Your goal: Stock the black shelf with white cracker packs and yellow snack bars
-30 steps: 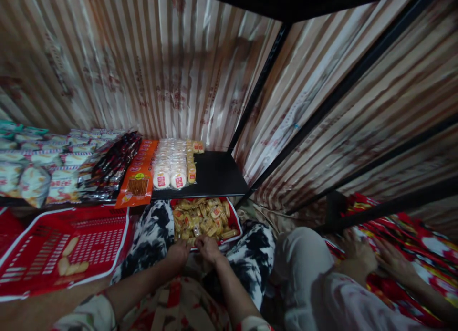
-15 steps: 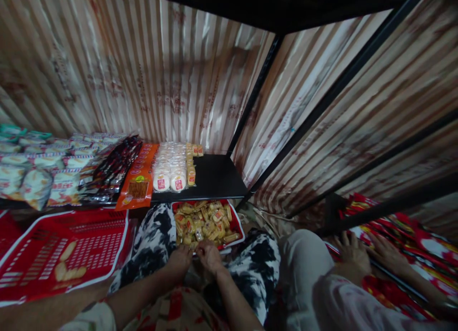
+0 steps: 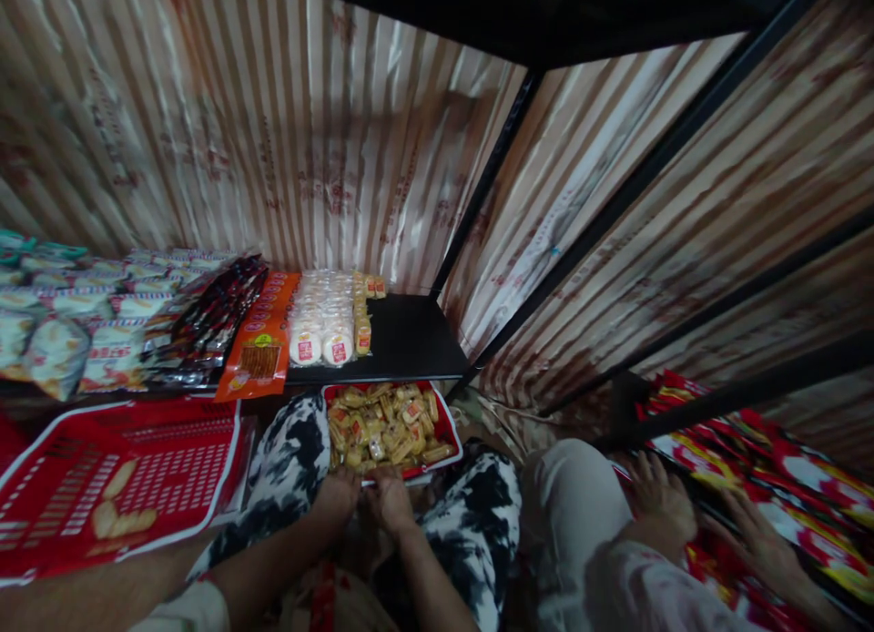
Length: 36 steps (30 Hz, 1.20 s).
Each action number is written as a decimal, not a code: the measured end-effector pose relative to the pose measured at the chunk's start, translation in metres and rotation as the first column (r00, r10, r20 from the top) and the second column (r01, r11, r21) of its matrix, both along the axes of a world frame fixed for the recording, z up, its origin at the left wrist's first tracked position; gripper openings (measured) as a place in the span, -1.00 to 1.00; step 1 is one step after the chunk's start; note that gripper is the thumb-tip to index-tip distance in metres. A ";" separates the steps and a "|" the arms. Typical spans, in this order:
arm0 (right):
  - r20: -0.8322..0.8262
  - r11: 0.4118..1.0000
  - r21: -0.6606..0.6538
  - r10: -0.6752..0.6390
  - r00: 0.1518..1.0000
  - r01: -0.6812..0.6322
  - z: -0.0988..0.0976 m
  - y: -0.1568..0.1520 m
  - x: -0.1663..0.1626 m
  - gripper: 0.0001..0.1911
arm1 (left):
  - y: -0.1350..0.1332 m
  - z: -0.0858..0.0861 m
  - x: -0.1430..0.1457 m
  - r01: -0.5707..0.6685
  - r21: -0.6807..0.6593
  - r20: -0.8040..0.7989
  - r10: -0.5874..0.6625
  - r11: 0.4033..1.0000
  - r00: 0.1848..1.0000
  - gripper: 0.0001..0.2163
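My left hand and my right hand are close together at the near rim of a red basket between my knees. Their fingers look curled in, with the tips largely hidden at the rim. What they hold, if anything, is too dim to make out. Small snacks in yellow wrappers fill the basket in a loose heap.
A black shelf in front carries white-wrapped round snacks, an orange packet, dark packets and pale bags. Left stands another red basket with a few long snacks. Right, a co-worker's hands touch red packets.
My right hand has drawn back slightly toward me, and my left hand has barely shifted. One of the co-worker's hands has come nearer over the red packets. The view has shifted slightly.
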State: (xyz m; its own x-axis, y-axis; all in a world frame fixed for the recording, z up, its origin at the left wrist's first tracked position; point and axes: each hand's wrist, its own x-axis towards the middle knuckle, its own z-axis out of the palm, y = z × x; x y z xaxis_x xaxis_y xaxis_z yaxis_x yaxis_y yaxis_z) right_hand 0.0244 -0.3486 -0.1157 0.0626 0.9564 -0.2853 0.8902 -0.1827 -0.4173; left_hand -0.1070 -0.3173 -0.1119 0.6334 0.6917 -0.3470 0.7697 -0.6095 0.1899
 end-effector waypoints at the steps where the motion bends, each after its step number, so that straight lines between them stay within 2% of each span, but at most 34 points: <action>1: 0.012 1.000 -0.009 0.000 1.000 0.000 0.001 0.001 -0.002 -0.70 | 0.000 0.000 0.000 0.002 0.001 0.007 -0.002 1.000 1.000 -0.70; 10: 0.048 1.000 -0.011 -0.003 0.999 0.003 0.003 0.002 -0.010 -0.66 | -0.008 0.002 -0.007 -0.010 -0.013 0.017 0.010 1.000 1.000 -0.59; 16: 0.056 1.000 -0.010 0.003 0.998 -0.002 -0.005 0.003 -0.010 -0.69 | -0.010 -0.002 -0.007 -0.008 0.001 0.028 0.008 1.000 1.000 -0.58; 23: 0.060 0.999 -0.029 0.033 0.998 -0.031 -0.007 0.007 -0.009 -0.70 | -0.007 -0.010 -0.006 -0.057 -0.007 0.012 0.057 0.998 0.998 -0.66; 28: 0.082 0.994 -0.098 0.058 0.995 -0.050 -0.003 0.014 -0.006 -0.71 | -0.003 -0.013 -0.005 -0.075 0.009 0.032 0.075 0.997 0.997 -0.74; 36: 0.146 0.973 -0.193 0.153 0.977 -0.124 -0.003 0.033 0.007 -0.78 | 0.005 0.000 -0.006 -0.056 -0.056 0.002 0.056 0.997 0.998 -0.71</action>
